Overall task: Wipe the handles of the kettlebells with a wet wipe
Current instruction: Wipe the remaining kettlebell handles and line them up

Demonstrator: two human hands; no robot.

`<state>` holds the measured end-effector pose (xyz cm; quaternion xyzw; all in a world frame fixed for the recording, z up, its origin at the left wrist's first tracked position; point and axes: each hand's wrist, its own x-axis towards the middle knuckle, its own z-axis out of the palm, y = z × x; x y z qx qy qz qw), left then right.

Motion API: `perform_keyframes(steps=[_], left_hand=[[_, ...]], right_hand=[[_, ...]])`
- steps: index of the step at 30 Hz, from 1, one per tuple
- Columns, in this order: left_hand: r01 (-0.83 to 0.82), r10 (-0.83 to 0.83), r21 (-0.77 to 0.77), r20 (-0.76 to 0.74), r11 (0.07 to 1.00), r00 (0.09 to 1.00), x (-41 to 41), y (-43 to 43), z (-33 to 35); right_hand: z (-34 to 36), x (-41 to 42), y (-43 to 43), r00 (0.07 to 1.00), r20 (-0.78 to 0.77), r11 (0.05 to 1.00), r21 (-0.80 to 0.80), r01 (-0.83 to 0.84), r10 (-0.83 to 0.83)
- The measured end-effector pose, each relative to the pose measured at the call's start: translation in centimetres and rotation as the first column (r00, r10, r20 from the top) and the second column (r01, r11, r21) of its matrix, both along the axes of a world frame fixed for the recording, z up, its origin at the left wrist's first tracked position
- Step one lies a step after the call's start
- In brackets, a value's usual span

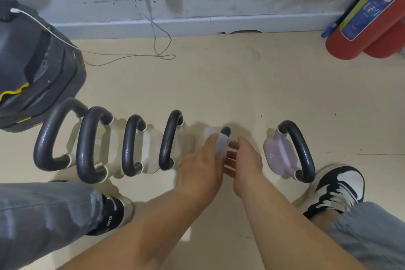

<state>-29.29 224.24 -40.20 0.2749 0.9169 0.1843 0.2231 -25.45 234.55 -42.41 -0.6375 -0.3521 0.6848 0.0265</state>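
Several kettlebells with dark handles stand in a row on the beige floor. To the left are cream ones, such as the kettlebell [168,140] nearest my hands; a pink kettlebell [282,153] stands at the right. Between them, one dark handle [225,131] shows only its far end. A white wet wipe [219,144] is draped over that handle. My left hand [200,169] lies on the wipe and handle and hides most of that kettlebell. My right hand [245,160] is just right of the wipe, fingers spread, touching its edge.
A dark grey machine [32,68] with yellow trim stands at the left, with a thin cable [157,50] trailing over the floor. Red fire extinguishers [368,28] lean against the wall at the far right. My shoes [337,188] and jeans flank my arms.
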Motion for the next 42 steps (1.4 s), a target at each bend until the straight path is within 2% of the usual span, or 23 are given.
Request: perform_keyframes(steps=[3,5,7,9,11,13,16,19,21,22,27,31,35,38,40,42], left_hand=[[-0.067,0.081,-0.113,0.124,0.991,0.989,-1.0,3.6,-0.2],[-0.076,0.102,-0.169,0.151,0.983,0.983,-2.0,6.4,-1.4],[-0.001,0.048,-0.266,0.169,0.964,0.984,-3.4,8.5,-2.3],[0.069,0.023,-0.317,0.277,0.946,0.961,-5.3,9.9,-2.2],[0.077,0.029,-0.246,0.401,0.966,0.916,-6.8,9.8,-1.5],[-0.018,0.059,-0.082,0.525,0.996,0.849,-6.7,8.3,-1.0],[-0.034,0.009,0.045,0.459,0.998,0.889,-4.3,5.5,-2.0],[0.079,-0.093,0.087,0.176,0.993,0.98,-1.0,1.3,-3.3],[0.172,-0.171,0.076,-0.026,0.982,0.985,1.4,-1.7,-4.3],[0.19,-0.186,0.055,-0.06,0.98,0.981,2.3,-2.7,-4.7],[0.101,-0.1,-0.012,0.035,0.995,0.994,-0.1,-0.5,-4.2],[0.174,-0.136,-0.236,0.168,0.956,0.976,-3.7,6.2,-2.0],[0.217,-0.108,-0.439,0.26,0.872,0.96,-5.6,10.2,-1.5],[0.177,-0.082,-0.372,0.257,0.911,0.963,-5.2,10.0,-1.7],[0.056,0.008,-0.192,0.317,0.98,0.948,-4.3,8.1,-1.9],[-0.042,0.048,-0.026,0.343,0.999,0.938,-2.6,4.8,-1.8]], right_hand=[[-0.5,0.1,0.2,0.998,0.012,0.998,-0.005,0.059,-0.059],[-0.8,0.1,0.5,0.994,0.036,0.994,0.005,0.105,-0.106],[-1.1,0.2,0.7,0.991,0.054,0.993,0.014,0.119,-0.12],[-1.3,0.4,0.8,0.994,0.059,0.995,0.031,0.092,-0.094],[-1.4,0.6,0.9,0.996,0.071,0.998,0.04,0.055,-0.058],[-1.3,0.7,0.8,0.997,0.071,0.999,0.036,0.034,-0.037],[-0.8,0.1,0.5,0.998,0.039,0.998,0.045,0.041,-0.043],[-0.4,-0.4,0.4,0.998,0.026,0.997,0.057,0.051,-0.053],[-0.4,-0.3,0.4,0.997,0.035,0.997,0.038,0.07,-0.072],[-0.4,-0.3,0.3,0.996,0.04,0.997,0.024,0.078,-0.079],[-0.6,-0.3,-0.2,0.998,0.024,0.998,0.015,0.058,-0.059],[-1.1,0.0,0.0,0.999,0.031,0.998,0.042,0.042,-0.043],[-1.1,0.2,0.4,0.998,0.041,0.998,0.045,0.042,-0.044],[-1.1,0.2,0.8,0.998,0.041,0.998,0.055,0.039,-0.041],[-1.0,0.0,0.5,0.999,0.033,0.998,0.049,0.037,-0.039],[-0.8,-0.1,0.1,1.0,0.026,0.999,0.05,0.005,-0.006]])
